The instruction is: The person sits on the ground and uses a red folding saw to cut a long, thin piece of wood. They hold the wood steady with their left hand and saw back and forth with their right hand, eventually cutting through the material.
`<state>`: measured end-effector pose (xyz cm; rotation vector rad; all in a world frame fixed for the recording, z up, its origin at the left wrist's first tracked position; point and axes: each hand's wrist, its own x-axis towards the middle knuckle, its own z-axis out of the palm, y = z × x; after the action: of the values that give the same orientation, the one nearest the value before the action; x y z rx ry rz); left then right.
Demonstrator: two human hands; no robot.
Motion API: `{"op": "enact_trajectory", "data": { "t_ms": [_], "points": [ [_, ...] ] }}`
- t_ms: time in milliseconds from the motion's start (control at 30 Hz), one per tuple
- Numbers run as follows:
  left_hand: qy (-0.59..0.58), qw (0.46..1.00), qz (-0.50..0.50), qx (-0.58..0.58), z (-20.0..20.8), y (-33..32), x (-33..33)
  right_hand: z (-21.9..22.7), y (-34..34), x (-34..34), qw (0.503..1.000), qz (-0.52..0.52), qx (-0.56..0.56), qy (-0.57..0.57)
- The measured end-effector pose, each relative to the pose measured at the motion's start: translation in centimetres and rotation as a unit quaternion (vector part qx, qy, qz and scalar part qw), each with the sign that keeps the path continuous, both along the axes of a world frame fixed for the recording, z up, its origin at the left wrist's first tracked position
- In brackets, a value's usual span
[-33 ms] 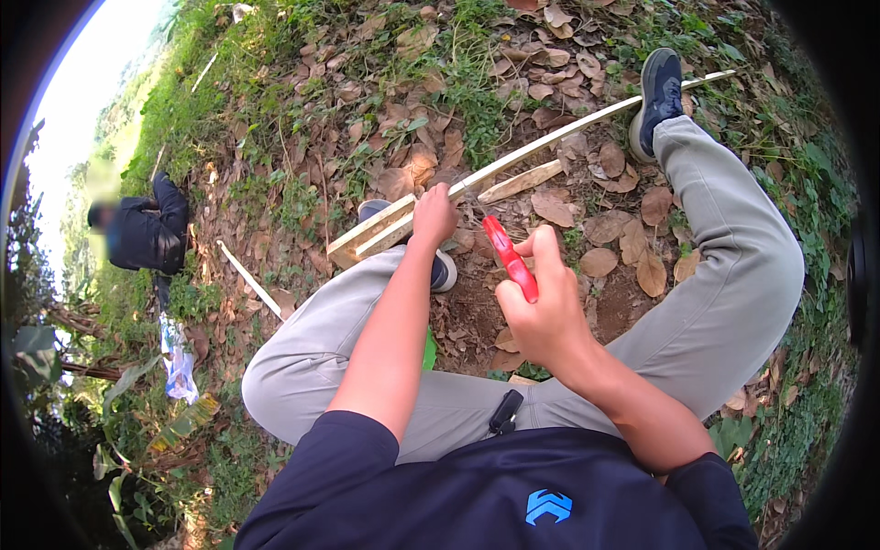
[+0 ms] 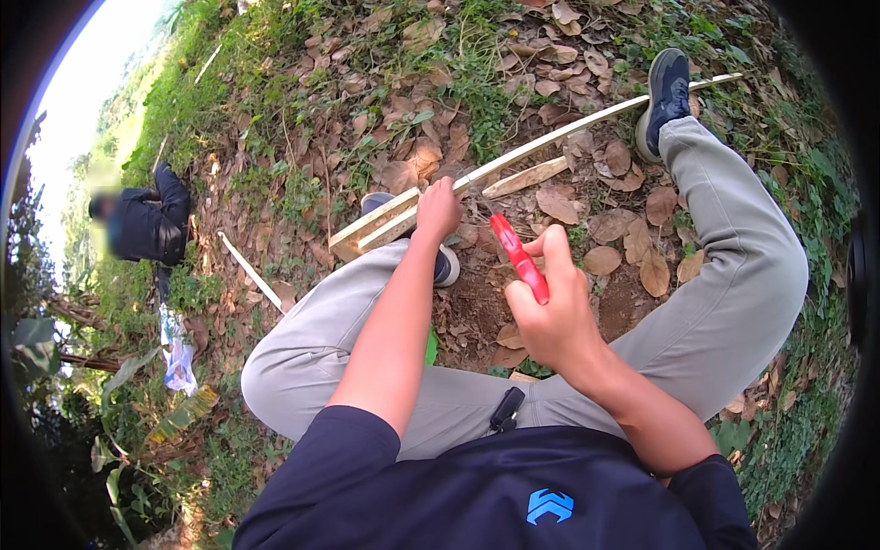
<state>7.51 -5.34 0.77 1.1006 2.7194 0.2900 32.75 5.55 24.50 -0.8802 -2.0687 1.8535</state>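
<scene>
My left hand (image 2: 438, 211) is closed around a long pale wooden strip (image 2: 568, 128), close to where it meets a thicker wooden piece (image 2: 367, 231) beside my left foot. The strip runs off to the upper right, up to my right shoe. In my right hand (image 2: 555, 307) is a red-handled tool (image 2: 519, 259), its handle tilted toward the strip. A thin part seems to reach from the handle toward the wood near my left fingers. The tool's tip is too small to make out, so I cannot tell whether it touches the wood.
Another piece of wood (image 2: 525, 178) lies on the dry leaves just below the strip. My grey-trousered legs frame the work on both sides. At the far left a person in dark clothes (image 2: 147, 225) bends down, near a pale stick (image 2: 249, 272) and a whitish plastic bag (image 2: 179, 353).
My right hand and the red-handled tool have shifted slightly to the right. The left hand keeps its grip on the strip.
</scene>
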Motion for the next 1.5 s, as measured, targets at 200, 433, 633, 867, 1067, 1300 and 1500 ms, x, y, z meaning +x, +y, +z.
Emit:
{"op": "enact_trajectory", "data": {
  "t_ms": [200,433,633,867,1067,1300,1500],
  "points": [
    [-0.017,1.000,0.003,-0.022,0.0,0.7,-0.3,-3.4,0.7,-2.7,0.999,-0.041,0.003,0.033],
    [-0.015,1.000,0.000,-0.005,0.1,0.3,0.1,0.3,-0.5,-0.2,1.000,-0.012,-0.021,0.002],
    [-0.018,0.999,0.003,-0.042,0.3,0.2,-0.8,-2.3,0.3,-3.7,1.000,-0.019,-0.017,0.010],
    [-0.022,0.999,-0.025,-0.026,0.4,0.6,-0.3,-0.3,0.8,-2.2,1.000,-0.014,-0.005,0.008],
    [-0.009,0.999,-0.010,-0.029,-0.5,-0.6,-0.6,-2.5,0.4,-4.1,0.999,-0.026,-0.020,0.017],
    [0.033,0.999,-0.019,-0.024,-0.4,0.6,-0.2,-3.3,-0.2,-3.6,0.999,-0.019,0.029,0.029],
    [-0.003,0.999,0.001,-0.039,-0.7,-0.5,-0.4,0.4,-0.1,-2.9,1.000,0.008,-0.030,-0.001]
  ]
}}
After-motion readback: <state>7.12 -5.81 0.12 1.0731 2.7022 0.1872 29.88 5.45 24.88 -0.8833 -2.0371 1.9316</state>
